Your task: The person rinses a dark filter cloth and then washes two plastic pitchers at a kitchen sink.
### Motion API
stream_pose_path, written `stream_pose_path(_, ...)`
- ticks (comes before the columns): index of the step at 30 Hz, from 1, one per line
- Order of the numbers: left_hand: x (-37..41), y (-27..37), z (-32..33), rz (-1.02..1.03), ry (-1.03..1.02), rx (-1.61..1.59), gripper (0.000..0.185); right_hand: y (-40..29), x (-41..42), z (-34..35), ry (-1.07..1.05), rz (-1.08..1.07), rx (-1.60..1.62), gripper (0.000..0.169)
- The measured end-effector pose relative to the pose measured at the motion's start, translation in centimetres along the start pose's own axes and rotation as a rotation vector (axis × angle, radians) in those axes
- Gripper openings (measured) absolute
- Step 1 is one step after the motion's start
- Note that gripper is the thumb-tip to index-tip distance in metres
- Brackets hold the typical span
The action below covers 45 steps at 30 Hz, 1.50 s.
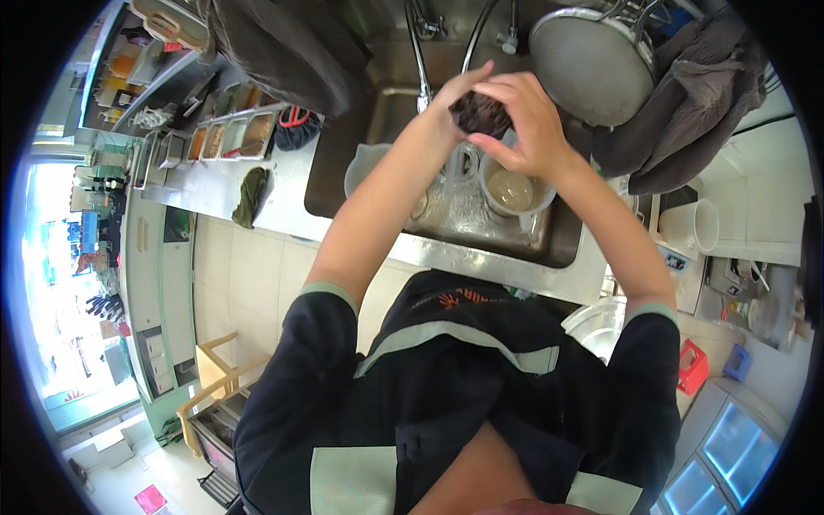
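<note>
Between my two hands is a dark brown wadded cloth (481, 114), held above the stainless steel sink (566, 248). My left hand (456, 93) presses on its left side, and my right hand (531, 125) curls around its right side. Just under the right hand, a translucent plastic jug (524, 209) with cloudy liquid stands in the basin. Partly behind my left forearm is another pale plastic jug (364, 164). A clear container (462, 166) sits in the basin below the cloth. Curved metal faucet spouts (421, 84) rise behind my hands.
A large round mesh strainer (589, 67) hangs at the right, near a draped dark cloth (698, 103). More dark fabric (277, 51) hangs at the left. Ingredient trays (235, 135) and a green cloth (250, 196) lie on the left counter. A white tub (692, 225) stands right.
</note>
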State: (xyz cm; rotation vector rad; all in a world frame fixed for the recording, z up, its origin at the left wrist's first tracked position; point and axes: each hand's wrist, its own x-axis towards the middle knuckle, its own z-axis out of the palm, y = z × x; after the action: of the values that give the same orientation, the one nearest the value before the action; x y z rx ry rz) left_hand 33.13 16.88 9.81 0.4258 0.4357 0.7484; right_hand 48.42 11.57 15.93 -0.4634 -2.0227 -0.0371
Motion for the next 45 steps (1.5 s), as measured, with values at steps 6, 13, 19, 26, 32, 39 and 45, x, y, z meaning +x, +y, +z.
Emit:
stream_pose_path(6, -2.0, -0.9, 1.9, 0.005, 0.438, 0.216, 0.048, 1.9, -3.6, -1.7, -0.084, 0.769, 0.546, 0.027)
stream_pose_path(13, -2.8, -1.8, 2.7, 0.121, 0.545, 0.241, 0.046, 0.0, -2.2, -1.8, -0.292, 0.614, 0.427, 0.048)
stream_pose_path(19, -5.2, -1.4, 2.9, 0.162, 0.482, 0.066, 0.046, -2.2, -1.8, -1.4, -0.131, 0.372, 0.29, 0.043)
stream_pose_path(26, -6.8, -0.2, 1.7, 0.193, 0.616, 0.041, 0.047, -3.6, -0.9, 1.5, -0.3, 0.378, 0.11, 0.021)
stream_pose_path(32, -8.8, 2.7, 0.5, 0.171, 0.423, -0.062, 0.05, -4.7, 3.5, 3.6, -0.205, 0.189, -0.246, 0.009)
stream_pose_path(39, -13.0, 8.9, 0.6, 0.091, 0.198, -0.021, 0.058, -5.2, 13.1, 6.4, 0.106, 0.741, 0.558, 0.005)
stream_pose_path(45, -18.0, 15.3, 1.4, 0.258, -0.082, 0.111, 0.059, -5.2, 27.6, 7.9, -0.022, 0.537, 0.582, 0.008)
